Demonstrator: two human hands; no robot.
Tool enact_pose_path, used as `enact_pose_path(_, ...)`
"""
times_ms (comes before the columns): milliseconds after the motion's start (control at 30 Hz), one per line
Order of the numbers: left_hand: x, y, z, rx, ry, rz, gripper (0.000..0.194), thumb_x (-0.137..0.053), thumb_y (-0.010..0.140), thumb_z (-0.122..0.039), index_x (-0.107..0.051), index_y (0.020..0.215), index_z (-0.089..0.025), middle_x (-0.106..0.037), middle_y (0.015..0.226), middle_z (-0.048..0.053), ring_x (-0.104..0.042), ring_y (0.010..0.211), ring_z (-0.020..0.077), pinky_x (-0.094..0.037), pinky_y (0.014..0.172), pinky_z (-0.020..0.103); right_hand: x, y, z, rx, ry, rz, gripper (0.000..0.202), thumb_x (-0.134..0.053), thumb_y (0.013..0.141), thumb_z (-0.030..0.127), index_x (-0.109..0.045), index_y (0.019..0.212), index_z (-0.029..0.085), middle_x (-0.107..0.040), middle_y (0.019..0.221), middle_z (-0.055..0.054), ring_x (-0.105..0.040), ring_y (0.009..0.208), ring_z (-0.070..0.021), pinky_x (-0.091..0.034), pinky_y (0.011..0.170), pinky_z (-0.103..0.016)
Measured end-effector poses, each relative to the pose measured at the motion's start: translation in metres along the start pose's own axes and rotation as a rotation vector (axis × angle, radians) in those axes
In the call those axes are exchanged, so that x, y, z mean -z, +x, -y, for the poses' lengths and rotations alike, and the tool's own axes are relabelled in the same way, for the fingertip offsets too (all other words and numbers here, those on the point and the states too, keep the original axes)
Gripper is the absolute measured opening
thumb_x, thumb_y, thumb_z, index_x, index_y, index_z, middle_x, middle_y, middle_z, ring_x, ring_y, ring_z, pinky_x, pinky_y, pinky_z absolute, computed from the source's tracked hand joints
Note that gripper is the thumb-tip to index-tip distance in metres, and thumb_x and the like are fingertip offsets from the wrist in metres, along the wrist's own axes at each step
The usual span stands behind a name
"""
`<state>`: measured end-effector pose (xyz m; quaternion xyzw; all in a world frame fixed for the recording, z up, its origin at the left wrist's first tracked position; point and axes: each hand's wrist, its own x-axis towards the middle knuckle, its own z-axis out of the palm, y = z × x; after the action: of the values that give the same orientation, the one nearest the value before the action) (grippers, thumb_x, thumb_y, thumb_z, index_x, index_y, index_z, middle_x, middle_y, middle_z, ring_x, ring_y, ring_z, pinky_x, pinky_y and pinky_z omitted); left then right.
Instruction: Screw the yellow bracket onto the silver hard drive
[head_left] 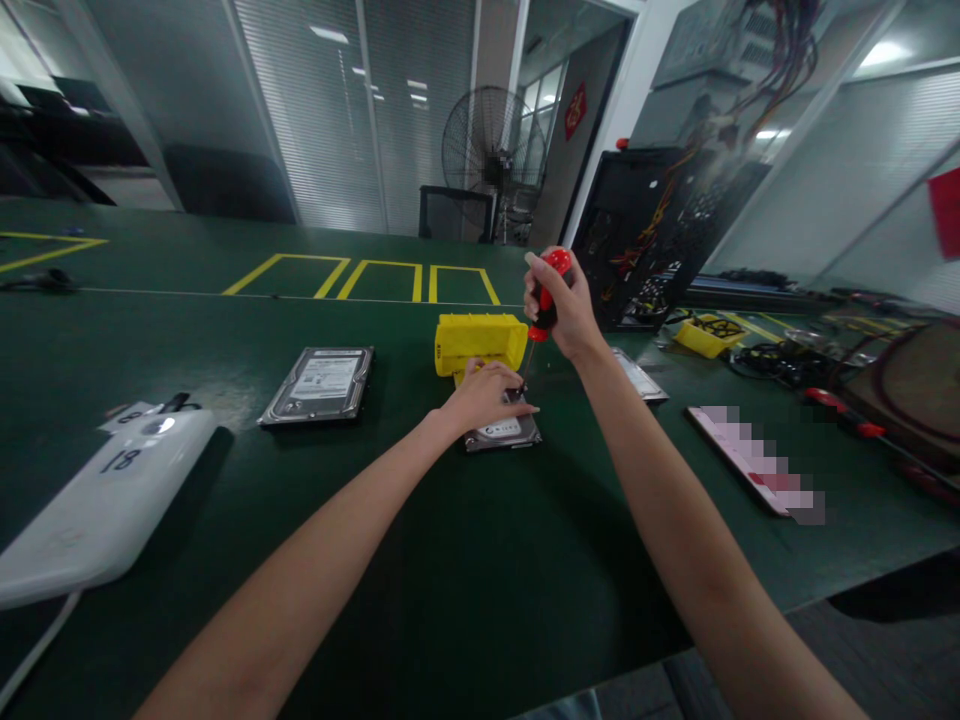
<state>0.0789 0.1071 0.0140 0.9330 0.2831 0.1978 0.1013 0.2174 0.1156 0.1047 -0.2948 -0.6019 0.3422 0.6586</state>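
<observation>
In the middle of the table a hard drive (504, 432) lies flat, partly covered by my left hand (484, 397). That hand holds the drive down, its fingers and thumb around the far right part. My right hand (574, 312) is wrapped round the red and black handle of a screwdriver (539, 333). The screwdriver points steeply down, its shaft reaching the drive beside my left fingertips. Whether the tip sits in a screw cannot be made out. Right behind my left hand stands a yellow plastic bin (480, 343).
Another hard drive (322, 382) lies to the left, and a third (640, 378) behind my right forearm. A white device (112, 500) marked 18 is at the left. A pink flat object (750, 465), an open computer case (637, 240) and a small yellow bin (707, 336) are on the right.
</observation>
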Motion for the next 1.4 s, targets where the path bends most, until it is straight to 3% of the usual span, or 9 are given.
enact_pose_path(100, -0.0014, -0.0002, 0.0015, -0.005, -0.002, -0.005, 0.049, -0.050, 0.089, -0.061, -0.066, 0.110, -0.020, -0.064, 0.122, 0.008, -0.054, 0.116, 0.0285, -0.032, 0.098, 0.049, 0.0004, 0.0019, -0.0005, 0.015, 0.015, 0.007, 0.041, -0.069, 0.072, 0.058, -0.048, 0.084, 0.025, -0.049, 0.066, 0.007, -0.041, 0.044, -0.0042, -0.032, 0.040, -0.021)
enact_pose_path(233, -0.0022, 0.0000, 0.0026, -0.005, 0.001, 0.003, 0.050, -0.050, 0.089, -0.062, -0.066, 0.110, -0.019, -0.064, 0.121, 0.008, -0.054, 0.116, 0.0285, -0.032, 0.098, 0.050, 0.0005, 0.0046, -0.0001, -0.003, 0.008, 0.047, 0.049, -0.048, 0.078, 0.073, -0.052, 0.083, 0.024, -0.049, 0.065, 0.004, -0.044, 0.046, -0.0065, -0.036, 0.043, -0.023)
enact_pose_path(367, -0.0014, 0.0001, 0.0015, -0.003, 0.009, 0.003, 0.049, -0.049, 0.090, -0.060, -0.066, 0.110, -0.020, -0.064, 0.121, 0.008, -0.054, 0.116, 0.0282, -0.031, 0.099, 0.050, -0.0001, 0.0045, 0.0006, -0.007, 0.033, 0.070, 0.054, -0.040, 0.080, 0.076, -0.055, 0.082, 0.024, -0.048, 0.067, 0.002, -0.048, 0.051, -0.0085, -0.038, 0.046, -0.024)
enact_pose_path(667, 0.0015, -0.0006, -0.0018, 0.004, 0.017, 0.013, 0.047, -0.049, 0.090, -0.059, -0.066, 0.109, -0.019, -0.064, 0.122, 0.008, -0.053, 0.118, 0.0283, -0.031, 0.100, 0.050, 0.0025, 0.0058, -0.0022, 0.000, -0.019, 0.034, 0.053, -0.049, 0.077, 0.074, -0.056, 0.083, 0.022, -0.050, 0.070, 0.002, -0.054, 0.058, -0.0091, -0.047, 0.051, -0.024)
enact_pose_path(933, -0.0001, -0.0007, 0.0005, -0.003, 0.007, 0.003, 0.047, -0.049, 0.089, -0.060, -0.067, 0.109, -0.021, -0.065, 0.121, 0.008, -0.054, 0.117, 0.0280, -0.031, 0.100, 0.050, -0.0005, 0.0016, 0.0024, 0.021, 0.030, 0.031, 0.040, -0.069, 0.072, 0.058, -0.052, 0.083, 0.023, -0.052, 0.074, 0.005, -0.053, 0.057, -0.0060, -0.054, 0.057, -0.024)
enact_pose_path(1400, 0.0000, -0.0007, 0.0007, 0.005, 0.021, 0.019, 0.049, -0.047, 0.090, -0.060, -0.066, 0.112, -0.021, -0.063, 0.123, 0.007, -0.052, 0.118, 0.0291, -0.028, 0.100, 0.049, 0.0016, 0.0018, 0.0026, -0.009, -0.045, 0.003, 0.040, -0.067, 0.072, 0.059, -0.046, 0.087, 0.028, -0.049, 0.063, 0.008, -0.041, 0.046, -0.0071, -0.046, 0.049, -0.024)
